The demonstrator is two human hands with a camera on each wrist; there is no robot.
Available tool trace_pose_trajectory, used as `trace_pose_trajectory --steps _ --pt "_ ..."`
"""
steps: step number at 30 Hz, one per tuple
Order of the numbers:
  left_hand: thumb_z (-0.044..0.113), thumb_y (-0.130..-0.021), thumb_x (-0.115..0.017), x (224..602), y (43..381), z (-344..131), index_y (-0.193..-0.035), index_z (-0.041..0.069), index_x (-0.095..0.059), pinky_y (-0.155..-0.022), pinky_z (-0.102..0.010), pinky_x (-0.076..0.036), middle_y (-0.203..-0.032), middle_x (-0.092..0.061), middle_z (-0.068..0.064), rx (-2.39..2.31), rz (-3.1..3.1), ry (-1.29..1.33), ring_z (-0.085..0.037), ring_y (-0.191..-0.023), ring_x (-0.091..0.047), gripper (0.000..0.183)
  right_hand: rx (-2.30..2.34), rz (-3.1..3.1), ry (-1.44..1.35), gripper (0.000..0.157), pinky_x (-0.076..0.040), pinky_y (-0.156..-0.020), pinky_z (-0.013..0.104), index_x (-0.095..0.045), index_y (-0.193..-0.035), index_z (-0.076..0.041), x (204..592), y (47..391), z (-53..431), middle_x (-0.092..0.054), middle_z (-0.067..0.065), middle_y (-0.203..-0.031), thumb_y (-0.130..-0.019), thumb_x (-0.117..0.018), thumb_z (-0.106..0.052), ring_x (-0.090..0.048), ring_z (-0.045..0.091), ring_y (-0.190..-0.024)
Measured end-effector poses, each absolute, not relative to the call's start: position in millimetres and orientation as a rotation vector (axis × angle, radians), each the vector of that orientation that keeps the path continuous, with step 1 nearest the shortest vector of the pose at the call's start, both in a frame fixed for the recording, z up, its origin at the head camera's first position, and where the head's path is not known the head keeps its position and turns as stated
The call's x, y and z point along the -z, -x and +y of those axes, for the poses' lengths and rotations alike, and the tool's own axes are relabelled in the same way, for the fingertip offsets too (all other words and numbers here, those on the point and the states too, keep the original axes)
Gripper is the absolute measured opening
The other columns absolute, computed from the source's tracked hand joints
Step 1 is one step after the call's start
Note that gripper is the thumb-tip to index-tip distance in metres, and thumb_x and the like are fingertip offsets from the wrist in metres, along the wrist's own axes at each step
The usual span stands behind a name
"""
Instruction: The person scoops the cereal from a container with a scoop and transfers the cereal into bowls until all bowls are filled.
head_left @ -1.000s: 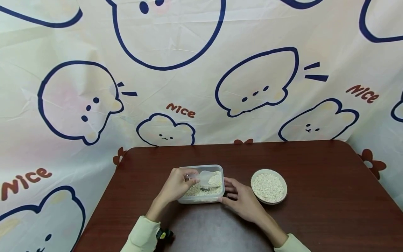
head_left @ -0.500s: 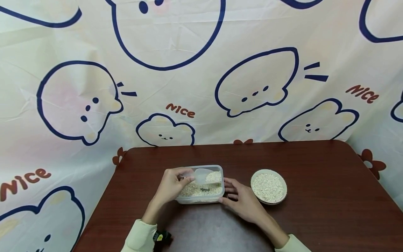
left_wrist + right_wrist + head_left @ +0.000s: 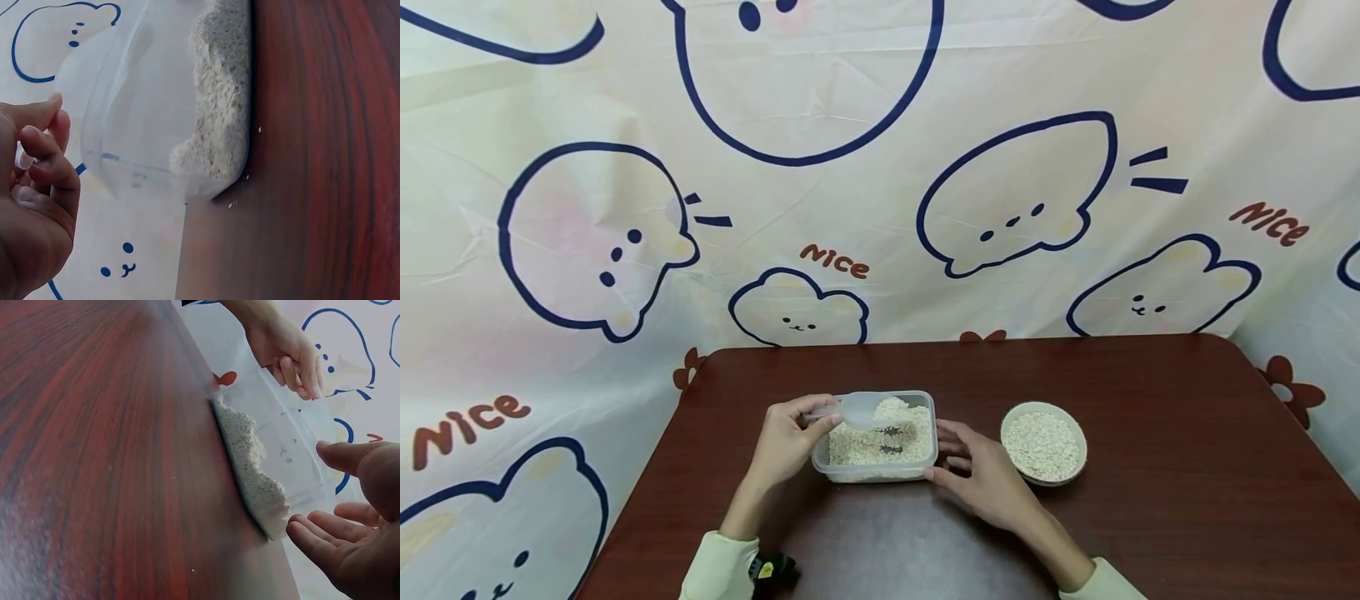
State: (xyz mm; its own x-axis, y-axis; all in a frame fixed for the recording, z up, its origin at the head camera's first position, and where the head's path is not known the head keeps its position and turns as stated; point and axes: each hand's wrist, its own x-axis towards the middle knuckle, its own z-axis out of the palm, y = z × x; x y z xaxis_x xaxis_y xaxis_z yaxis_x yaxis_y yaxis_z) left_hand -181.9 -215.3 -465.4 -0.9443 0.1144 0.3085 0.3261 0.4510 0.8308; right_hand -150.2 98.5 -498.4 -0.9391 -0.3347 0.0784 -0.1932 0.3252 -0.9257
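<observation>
My left hand pinches the handle of a clear plastic scoop between thumb and fingers. The scoop is over the back left of a clear rectangular food container, and a mound of pale flakes like oats shows at its far end. More flakes cover the container's floor, with dark patches in the middle. At the container's right end is my right hand, thumb at the near corner and fingers loosely spread along the side. In the right wrist view its fingertips lie right at the wall.
A round bowl full of similar pale flakes stands on the dark red-brown table, right of the container. A few loose flakes lie on the table beside the container. A cartoon-print cloth hangs behind the table.
My left hand has moved left with the scoop, which has shifted left and slightly back over the container. More of the flakes beneath now shows. The right hand has stayed at the container's end.
</observation>
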Motion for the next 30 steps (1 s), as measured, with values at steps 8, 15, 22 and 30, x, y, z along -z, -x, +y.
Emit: trace_pose_trajectory --steps 8,15,22,30 --pt "0.006 -0.096 -0.08 460 180 -223 -0.109 0.004 -0.079 -0.04 -0.025 -0.039 -0.064 -0.056 -0.006 1.563 -2.468 0.372 -0.005 -0.044 -0.044 0.014 1.693 2.473 0.513 0.069 -0.059 -0.103 0.036 -0.054 -0.153 -0.006 493 149 100 -0.069 0.018 -0.142 -0.095 -0.084 -0.028 -0.069 0.032 -0.131" --pt "0.005 -0.096 -0.08 455 180 -220 -0.109 0.003 -0.078 -0.039 -0.025 -0.04 -0.065 -0.057 -0.007 1.586 -2.434 0.407 -0.005 -0.044 -0.045 0.013 1.696 2.487 0.5 0.068 -0.058 -0.104 0.037 -0.054 -0.152 -0.005 488 146 101 -0.068 0.017 -0.144 -0.095 -0.085 -0.025 -0.069 0.032 -0.131" --pt "0.005 -0.096 -0.08 451 182 -211 -0.106 0.005 -0.078 -0.041 -0.022 -0.033 -0.063 -0.048 0.002 1.598 -2.408 0.463 -0.003 -0.047 -0.039 0.011 1.704 2.497 0.519 0.069 -0.059 -0.104 0.035 -0.054 -0.152 -0.002 484 143 105 -0.068 0.018 -0.144 -0.095 -0.085 -0.027 -0.069 0.034 -0.131" --pt "0.005 -0.095 -0.081 448 184 -194 -0.105 0.005 -0.078 -0.041 -0.021 -0.031 -0.063 -0.049 0.003 1.625 -2.402 0.513 -0.002 -0.047 -0.037 0.011 1.717 2.512 0.487 0.068 -0.058 -0.104 0.03 -0.056 -0.151 -0.004 478 137 113 -0.069 0.018 -0.142 -0.094 -0.086 -0.025 -0.069 0.033 -0.131"
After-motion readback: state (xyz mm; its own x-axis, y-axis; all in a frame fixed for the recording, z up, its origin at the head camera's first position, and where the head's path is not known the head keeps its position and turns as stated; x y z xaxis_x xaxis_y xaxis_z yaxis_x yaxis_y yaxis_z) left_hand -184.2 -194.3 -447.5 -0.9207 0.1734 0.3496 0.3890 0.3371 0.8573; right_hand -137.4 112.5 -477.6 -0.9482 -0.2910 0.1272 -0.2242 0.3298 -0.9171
